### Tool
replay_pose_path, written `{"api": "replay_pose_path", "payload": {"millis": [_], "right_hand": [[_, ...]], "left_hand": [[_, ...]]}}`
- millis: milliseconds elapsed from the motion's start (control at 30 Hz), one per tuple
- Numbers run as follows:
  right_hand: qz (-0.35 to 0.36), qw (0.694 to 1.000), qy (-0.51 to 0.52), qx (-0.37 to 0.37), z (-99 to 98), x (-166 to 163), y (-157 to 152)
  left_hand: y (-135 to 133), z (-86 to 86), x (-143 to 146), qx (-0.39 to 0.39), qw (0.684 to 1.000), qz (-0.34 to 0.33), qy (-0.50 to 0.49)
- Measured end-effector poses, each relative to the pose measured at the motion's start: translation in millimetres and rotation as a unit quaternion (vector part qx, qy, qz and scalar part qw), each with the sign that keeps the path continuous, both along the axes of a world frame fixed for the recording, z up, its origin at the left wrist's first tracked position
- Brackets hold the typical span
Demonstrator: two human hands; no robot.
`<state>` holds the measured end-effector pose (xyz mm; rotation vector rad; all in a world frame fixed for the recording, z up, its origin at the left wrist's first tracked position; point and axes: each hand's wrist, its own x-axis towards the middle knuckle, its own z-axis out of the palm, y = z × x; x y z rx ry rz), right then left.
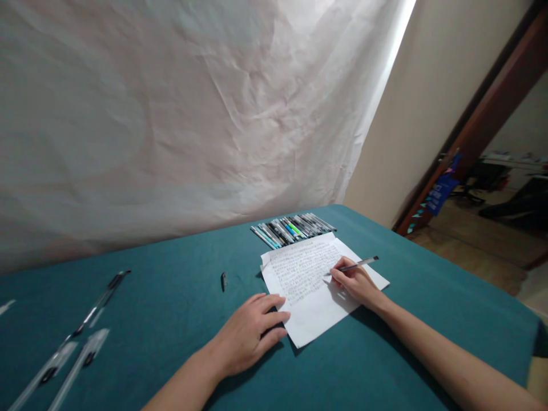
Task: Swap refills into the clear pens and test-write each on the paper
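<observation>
My right hand (353, 279) is closed round a pen (359, 263) with a clear barrel and dark end. The pen's tip is at the sheet of paper (317, 325), close to the ends of the handwritten lines. Dense rows of small writing cover the sheet's upper part; its lower part is blank. Another sheet shows from under it at the right. My left hand (257, 328) lies flat, fingers apart, with the fingertips on the paper's left edge. A dark pen cap (223, 281) rests on the cloth, left of the paper.
A row of pens (291, 229) lies behind the paper on the green tablecloth (171, 308). At the left are several more pens (96, 302), some blurred. A pale hanging sheet (192, 114) stands behind the table. To the right is a doorway with a wooden frame (483, 108).
</observation>
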<state>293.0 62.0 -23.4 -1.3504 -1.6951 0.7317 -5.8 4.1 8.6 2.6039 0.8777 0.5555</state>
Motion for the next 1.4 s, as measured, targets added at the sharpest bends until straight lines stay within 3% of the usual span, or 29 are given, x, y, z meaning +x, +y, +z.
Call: {"api": "replay_pose_path", "payload": {"millis": [633, 1400], "right_hand": [[-0.010, 0.997, -0.060, 0.042, -8.5, 2.4, 0.5], [0.004, 0.997, -0.063, 0.042, -3.8, 3.6, 0.2]], "left_hand": [[1.4, -1.1, 1.3, -0.009, 1.000, 0.003, 0.026], [0.8, -2.3, 0.2, -0.009, 1.000, 0.003, 0.014]]}}
